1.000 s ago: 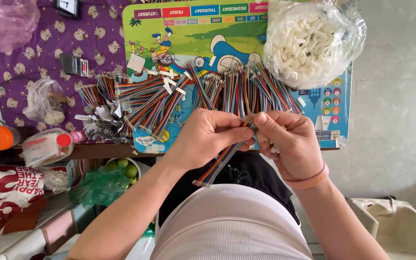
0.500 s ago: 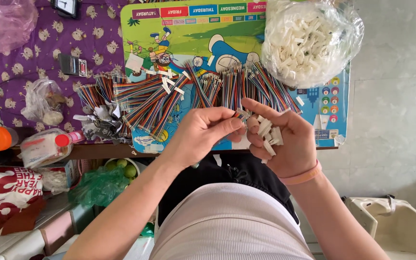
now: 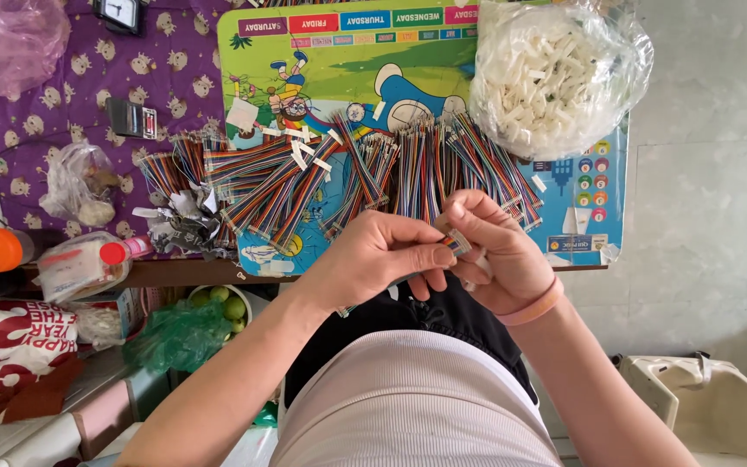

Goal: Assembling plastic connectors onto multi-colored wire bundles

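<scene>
My left hand (image 3: 373, 259) and right hand (image 3: 499, 255) meet fingertip to fingertip, both pinching a small white plug (image 3: 458, 242) on a rainbow wire strip between them. Just beyond my knuckles lie the wire bundles (image 3: 347, 173); a bag of white plugs (image 3: 555, 73) sits further beyond my right hand.
</scene>
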